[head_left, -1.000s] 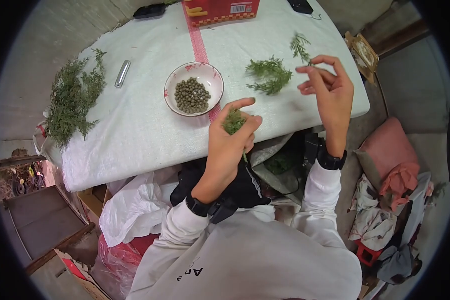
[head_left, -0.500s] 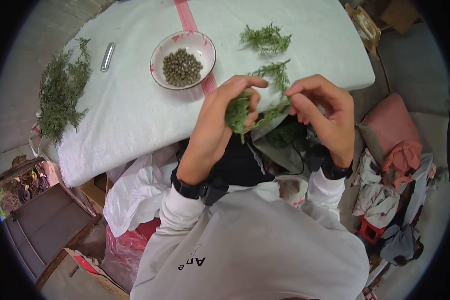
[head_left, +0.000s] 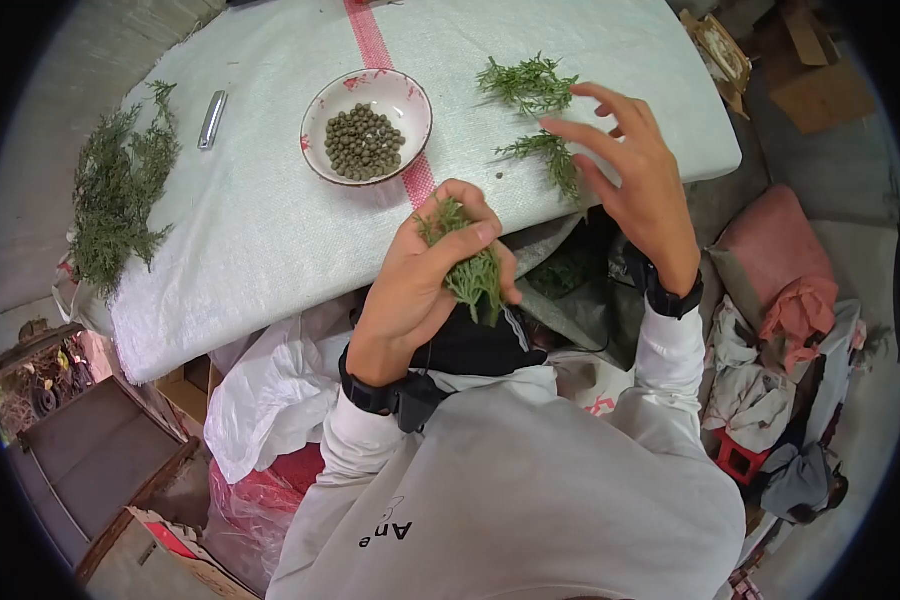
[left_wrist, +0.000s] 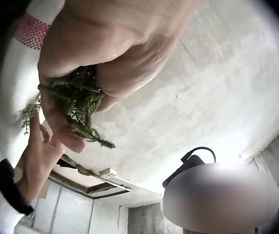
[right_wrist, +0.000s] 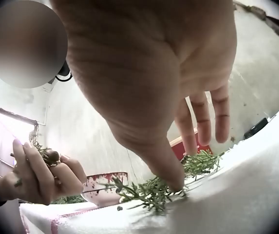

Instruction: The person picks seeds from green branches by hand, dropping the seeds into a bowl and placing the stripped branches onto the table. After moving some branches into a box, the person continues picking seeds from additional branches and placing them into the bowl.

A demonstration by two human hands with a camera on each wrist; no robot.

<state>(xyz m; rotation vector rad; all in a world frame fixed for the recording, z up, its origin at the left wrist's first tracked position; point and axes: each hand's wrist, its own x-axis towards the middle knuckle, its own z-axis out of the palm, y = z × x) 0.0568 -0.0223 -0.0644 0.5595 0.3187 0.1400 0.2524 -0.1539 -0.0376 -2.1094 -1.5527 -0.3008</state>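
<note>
Head view: A person's left hand point(head_left: 410, 275) curls round a bunch of green sprigs point(head_left: 478, 278) near the edge of a white-covered desk point(head_left: 260, 230), likely to keep loose stems together. The right hand point(head_left: 642, 175), fingers spread, hovers by a near sprig point(head_left: 558, 160) and a far sprig point(head_left: 526, 84), set probably within its easy reach. A bowl point(head_left: 416, 112) holds small round pellets point(head_left: 363, 142).

Left wrist view: The grip appears from below, foliage jutting past the fingers.

Right wrist view: A low angle reveals the bowl's red-marked outer wall, unseen from above; whether the right thumb touches the near sprig, one cannot tell.
</note>
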